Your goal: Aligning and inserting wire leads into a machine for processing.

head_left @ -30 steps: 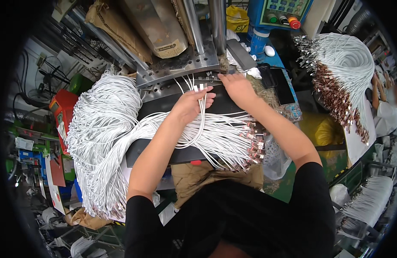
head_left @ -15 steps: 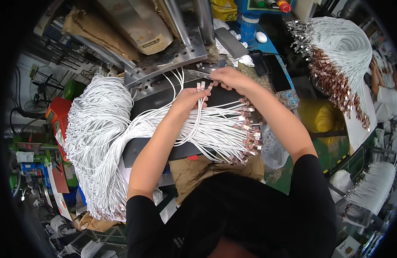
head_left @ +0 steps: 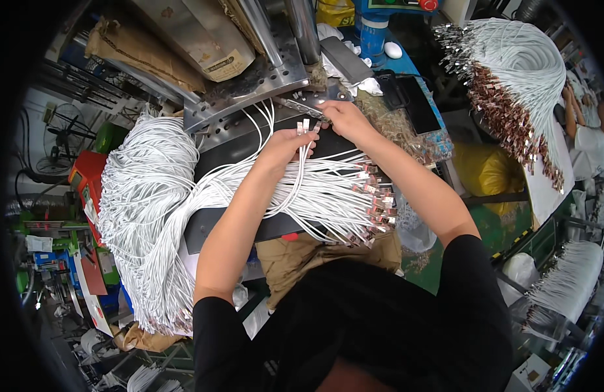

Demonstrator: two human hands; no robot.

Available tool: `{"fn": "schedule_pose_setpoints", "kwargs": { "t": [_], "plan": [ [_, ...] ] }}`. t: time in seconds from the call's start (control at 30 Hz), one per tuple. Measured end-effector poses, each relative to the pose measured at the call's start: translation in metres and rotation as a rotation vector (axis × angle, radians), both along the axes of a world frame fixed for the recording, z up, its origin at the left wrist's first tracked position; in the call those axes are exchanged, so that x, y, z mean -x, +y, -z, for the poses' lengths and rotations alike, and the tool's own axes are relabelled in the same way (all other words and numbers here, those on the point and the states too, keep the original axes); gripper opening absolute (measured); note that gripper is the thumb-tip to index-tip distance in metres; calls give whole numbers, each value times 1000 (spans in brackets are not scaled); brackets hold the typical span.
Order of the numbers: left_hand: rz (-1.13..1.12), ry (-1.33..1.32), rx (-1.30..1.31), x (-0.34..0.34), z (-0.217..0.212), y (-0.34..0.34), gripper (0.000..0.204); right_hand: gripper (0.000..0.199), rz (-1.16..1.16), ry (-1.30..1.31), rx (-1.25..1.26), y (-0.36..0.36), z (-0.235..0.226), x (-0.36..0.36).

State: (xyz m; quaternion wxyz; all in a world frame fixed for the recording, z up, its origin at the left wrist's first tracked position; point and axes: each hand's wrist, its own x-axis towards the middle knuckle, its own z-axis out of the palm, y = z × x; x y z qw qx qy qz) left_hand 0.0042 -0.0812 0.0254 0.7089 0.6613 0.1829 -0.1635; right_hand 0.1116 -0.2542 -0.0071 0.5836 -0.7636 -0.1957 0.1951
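Note:
My left hand (head_left: 284, 149) is closed around a few white cables, whose small metal-tipped connectors (head_left: 303, 125) stick up past the fingers. Just to its right, my right hand (head_left: 346, 122) has its fingers pinched together close to those connectors. Whatever sits in that pinch is too small to make out. A narrow silvery metal piece (head_left: 299, 105) lies by the right fingertips; whether they touch it is unclear. Below both hands, a thick bundle of white cables (head_left: 315, 189) crosses a black surface (head_left: 210, 225), its copper-and-silver connector ends (head_left: 380, 206) pointing right.
A large heap of white cables (head_left: 148, 170) hangs at the left. Ahead stands a perforated metal plate (head_left: 250, 98) with steel posts. A dark phone-like slab (head_left: 416, 104) lies on the blue table at right. Another cable coil (head_left: 521, 65) rests farther right, near another person's arm (head_left: 570, 111).
The whole view has shifted slightly. My right fingers have changed from a curled pose to a more stretched-out pinch. My left hand still holds the same cables.

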Motion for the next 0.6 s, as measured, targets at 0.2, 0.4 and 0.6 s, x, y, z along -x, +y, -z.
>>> {"fn": "schedule_pose_setpoints", "kwargs": {
  "t": [0.2,0.4,0.6],
  "plan": [
    [5,-16,-25,2,2,-2,21,40,-58,-134,49,-1,1,4],
    [64,-21,-18,-2,2,5,18,39,-159,-50,9,-4,-1,-5],
    [14,-64,14,2,-1,-7,22,37,-109,-298,92,0,5,2]
  ]
}}
